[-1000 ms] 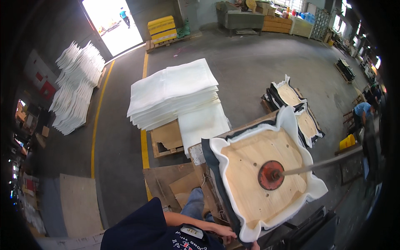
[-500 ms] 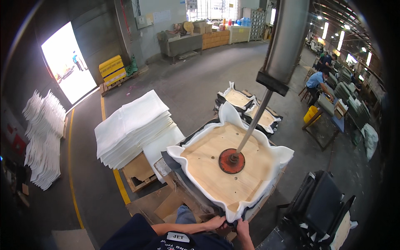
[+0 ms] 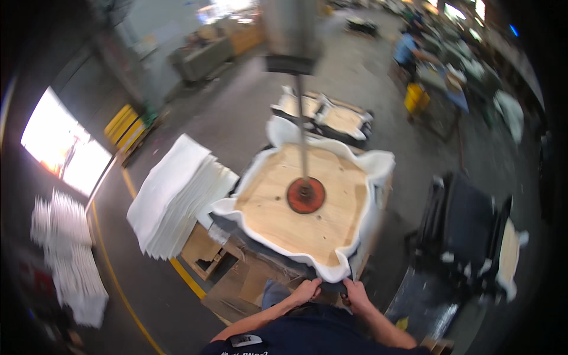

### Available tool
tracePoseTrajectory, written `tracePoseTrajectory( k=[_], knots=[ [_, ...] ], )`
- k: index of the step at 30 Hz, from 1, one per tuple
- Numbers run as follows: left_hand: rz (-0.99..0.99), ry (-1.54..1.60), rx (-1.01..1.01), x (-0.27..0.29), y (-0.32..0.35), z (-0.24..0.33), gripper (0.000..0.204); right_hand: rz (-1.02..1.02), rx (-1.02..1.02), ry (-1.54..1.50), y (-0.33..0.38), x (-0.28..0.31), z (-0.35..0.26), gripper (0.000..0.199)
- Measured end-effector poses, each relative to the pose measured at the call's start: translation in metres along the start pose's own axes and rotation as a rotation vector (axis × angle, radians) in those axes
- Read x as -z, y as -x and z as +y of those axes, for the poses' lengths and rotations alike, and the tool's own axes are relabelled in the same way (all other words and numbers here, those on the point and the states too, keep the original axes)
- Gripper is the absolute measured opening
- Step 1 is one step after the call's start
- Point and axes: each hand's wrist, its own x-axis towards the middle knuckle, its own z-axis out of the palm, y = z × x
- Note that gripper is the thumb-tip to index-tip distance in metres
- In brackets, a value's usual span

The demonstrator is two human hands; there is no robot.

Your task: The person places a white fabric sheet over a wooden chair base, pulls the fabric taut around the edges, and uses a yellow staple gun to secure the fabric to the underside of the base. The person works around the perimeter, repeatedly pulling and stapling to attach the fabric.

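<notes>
A square plywood panel (image 3: 284, 228) lies face up on white padding (image 3: 331, 271) whose edges and corners curl up around it. A red round press foot (image 3: 306, 196) on a metal rod bears down on the panel's middle. Dark cover fabric (image 3: 331, 287) shows below the padding at the near corner. My left hand (image 3: 307, 290) is closed on this fabric left of the corner. My right hand (image 3: 357, 296) grips it on the other side, a short distance away. The fingertips are partly hidden by the fabric and blurred.
A stack of white padding sheets (image 3: 171, 195) stands at the left, with another stack (image 3: 71, 260) farther left. Two padded panels (image 3: 340, 121) lie behind the press. Black upholstered seats (image 3: 461, 225) are piled at the right. A co-worker (image 3: 406, 50) stands by a table at far right.
My view has turned, shifting the scene leftward and tilting it. Both hands stay at the near corner; they are now a little farther apart, with dark fabric visible between them.
</notes>
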Motion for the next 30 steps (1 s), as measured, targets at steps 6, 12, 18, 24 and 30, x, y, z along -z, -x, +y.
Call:
tracePoseTrajectory(
  k=[6, 12, 18, 24, 30],
  knots=[
    [-0.121, 0.156, 0.306, 0.000, -0.007, -0.052, 0.056, -0.186, -0.067, 0.345, 0.010, -0.002, 0.034, 0.054],
    [0.237, -0.046, 0.143, -0.011, -0.007, -0.015, 0.055, -0.141, 0.192, 0.035, -0.003, -0.020, 0.046, 0.067],
    [0.075, 0.338, 0.140, -0.011, 0.011, 0.017, 0.050, -0.024, 0.200, -0.211, 0.021, -0.035, 0.015, 0.057],
    [-0.042, -0.149, -0.019, 0.040, 0.046, 0.069, 0.046, -0.070, 0.031, -0.517, 0.018, -0.007, -0.005, 0.055],
    [0.858, -0.450, -0.108, 0.247, 0.150, 0.057, 0.029, 0.249, 0.159, -0.954, -0.013, -0.006, -0.012, 0.055]
  ],
)
